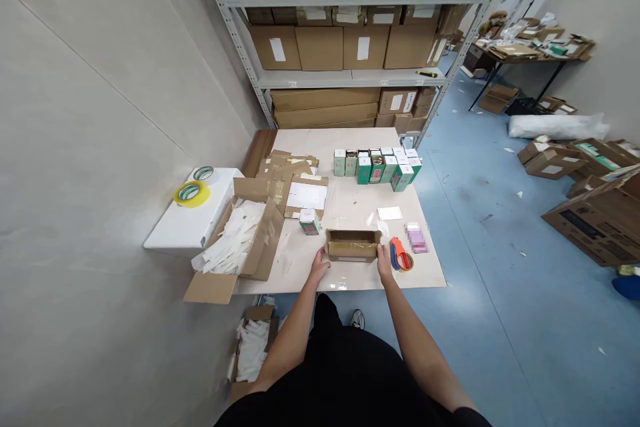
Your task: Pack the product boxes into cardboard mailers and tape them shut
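Observation:
A small open cardboard box sits near the front edge of the white table. My left hand grips its left end and my right hand grips its right end, fingers curled on the cardboard. A single green-and-white carton stands just behind the box to the left. An orange tape dispenser lies right beside my right hand. Several green-and-white cartons stand in rows at the table's back right.
A large open box of white packing paper hangs off the table's left edge. Flattened cardboard lies at the back left. Tape rolls rest on a white side stand. Shelves of cartons rise behind. Boxes litter the blue floor right.

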`<move>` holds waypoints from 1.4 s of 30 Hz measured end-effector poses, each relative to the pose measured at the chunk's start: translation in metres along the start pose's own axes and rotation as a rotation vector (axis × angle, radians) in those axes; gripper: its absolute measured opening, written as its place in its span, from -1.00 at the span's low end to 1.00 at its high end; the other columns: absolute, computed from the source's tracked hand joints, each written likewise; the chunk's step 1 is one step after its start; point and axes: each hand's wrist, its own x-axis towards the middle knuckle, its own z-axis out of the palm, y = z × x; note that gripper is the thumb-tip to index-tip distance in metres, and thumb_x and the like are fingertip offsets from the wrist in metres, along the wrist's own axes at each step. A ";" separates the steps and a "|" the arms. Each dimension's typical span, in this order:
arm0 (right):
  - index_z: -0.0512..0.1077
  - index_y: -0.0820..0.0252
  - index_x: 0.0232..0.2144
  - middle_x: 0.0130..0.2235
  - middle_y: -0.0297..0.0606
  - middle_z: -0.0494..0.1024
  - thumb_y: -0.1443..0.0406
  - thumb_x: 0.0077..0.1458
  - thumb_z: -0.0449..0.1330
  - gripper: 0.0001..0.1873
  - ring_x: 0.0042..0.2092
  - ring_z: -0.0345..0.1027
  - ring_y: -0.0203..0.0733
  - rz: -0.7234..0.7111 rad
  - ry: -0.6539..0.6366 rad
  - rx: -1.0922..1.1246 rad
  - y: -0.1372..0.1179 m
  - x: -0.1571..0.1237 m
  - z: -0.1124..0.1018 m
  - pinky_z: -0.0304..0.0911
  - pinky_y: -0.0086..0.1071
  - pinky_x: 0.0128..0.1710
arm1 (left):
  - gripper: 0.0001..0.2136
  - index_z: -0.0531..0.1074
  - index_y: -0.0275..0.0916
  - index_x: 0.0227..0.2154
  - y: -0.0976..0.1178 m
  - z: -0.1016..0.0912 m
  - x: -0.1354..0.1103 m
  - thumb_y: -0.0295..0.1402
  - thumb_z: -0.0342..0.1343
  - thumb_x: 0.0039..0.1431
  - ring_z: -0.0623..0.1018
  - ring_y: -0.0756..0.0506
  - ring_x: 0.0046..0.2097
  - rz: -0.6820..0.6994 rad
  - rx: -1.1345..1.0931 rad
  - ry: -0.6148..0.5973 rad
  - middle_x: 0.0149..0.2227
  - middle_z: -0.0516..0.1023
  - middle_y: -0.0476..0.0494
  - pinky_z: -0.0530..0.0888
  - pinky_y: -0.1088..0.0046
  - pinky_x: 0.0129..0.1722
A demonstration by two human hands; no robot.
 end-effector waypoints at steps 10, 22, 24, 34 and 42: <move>0.47 0.20 0.08 0.14 -0.04 0.52 0.20 0.24 0.04 -0.56 0.11 0.43 -0.03 -0.202 0.000 -0.037 -0.030 0.012 -0.014 0.31 -0.25 0.15 | -0.57 0.42 -0.16 0.23 0.064 -0.013 0.002 -0.21 -0.01 0.38 0.19 -0.27 0.41 0.335 0.466 0.092 0.33 0.35 -0.23 0.19 0.16 0.39; 0.43 0.20 0.22 0.21 -0.07 0.52 0.06 0.35 -0.05 -0.43 0.24 0.36 0.03 -0.086 -0.068 -0.134 -0.013 0.010 -0.019 0.23 -0.23 0.24 | -0.67 0.65 -0.21 -0.27 0.062 -0.009 0.001 -0.24 -0.01 0.39 0.15 -0.38 0.42 0.383 0.739 0.046 0.30 0.41 -0.27 0.19 0.03 0.38; 0.37 0.22 0.29 0.26 -0.05 0.46 0.04 0.33 -0.01 -0.38 0.27 0.32 0.04 -0.079 -0.077 -0.148 -0.011 0.012 -0.019 0.22 -0.22 0.25 | -0.73 0.65 -0.22 -0.35 0.057 -0.011 0.005 -0.28 0.07 0.35 0.31 -0.35 0.33 0.370 0.747 -0.013 0.21 0.51 -0.28 0.30 0.09 0.32; -0.10 -0.16 0.48 0.53 0.00 -0.25 -0.08 0.01 0.39 0.15 0.48 -0.23 0.35 -0.083 -0.190 -0.626 -0.007 0.005 -0.014 0.07 0.00 0.27 | -0.28 0.45 -0.24 0.17 0.013 -0.007 0.014 -0.20 0.48 -0.10 -0.06 -0.39 0.51 0.274 0.601 -0.213 0.52 -0.14 -0.37 0.16 0.07 0.42; 0.09 -0.02 0.44 0.51 0.11 -0.18 -0.19 0.06 0.31 0.03 0.50 -0.35 0.40 -0.140 -0.187 -0.768 -0.026 0.005 -0.015 -0.11 0.13 0.33 | -0.84 0.53 -0.29 -0.29 0.016 0.015 0.005 -0.38 0.36 0.10 0.03 -0.46 0.48 0.278 0.630 -0.075 0.55 -0.28 -0.20 0.36 0.04 0.31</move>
